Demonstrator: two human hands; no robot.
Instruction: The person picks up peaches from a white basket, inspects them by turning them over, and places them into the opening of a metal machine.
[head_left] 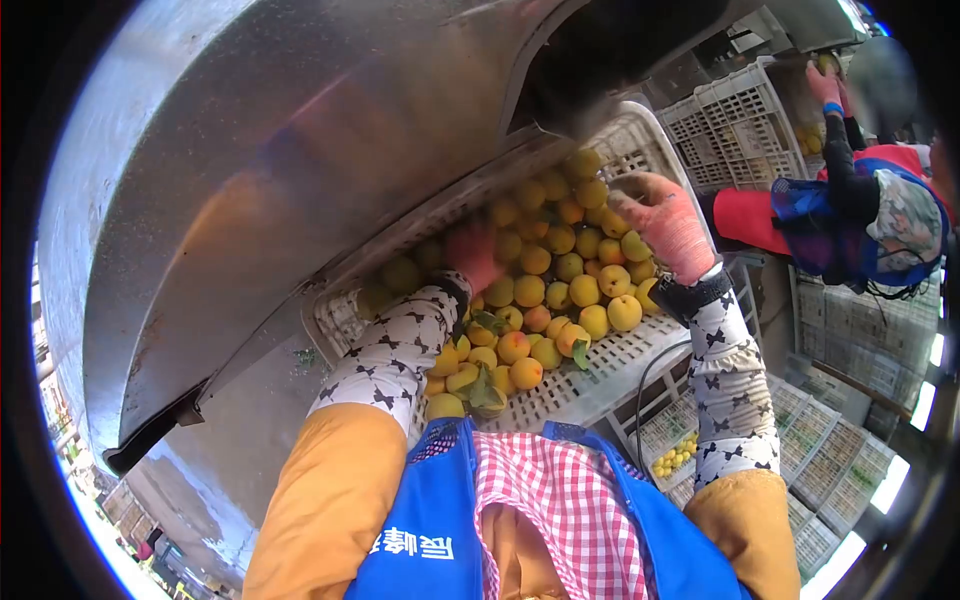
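A white plastic crate [560, 395] in front of me holds many yellow apricots [530, 291], some blushed red, with a few green leaves [486, 390] among them. My left hand [472, 250], in a pink glove, reaches into the fruit on the crate's left side; it is blurred and its fingers are hidden. Above the crate's right side is my right hand [662, 222], in a pink glove with darkened fingertips. Its fingers are curved and stand apart from the thumb, and no fruit shows between them.
A large metal chute [330, 150] hangs over the crate's far left edge. At right, a person in a blue vest [905, 225] works beside another white crate [735, 125]. Several more crates [815, 440] stand lower right, one holding yellow fruit [675, 457]. A dark cable [645, 390] runs by the crate.
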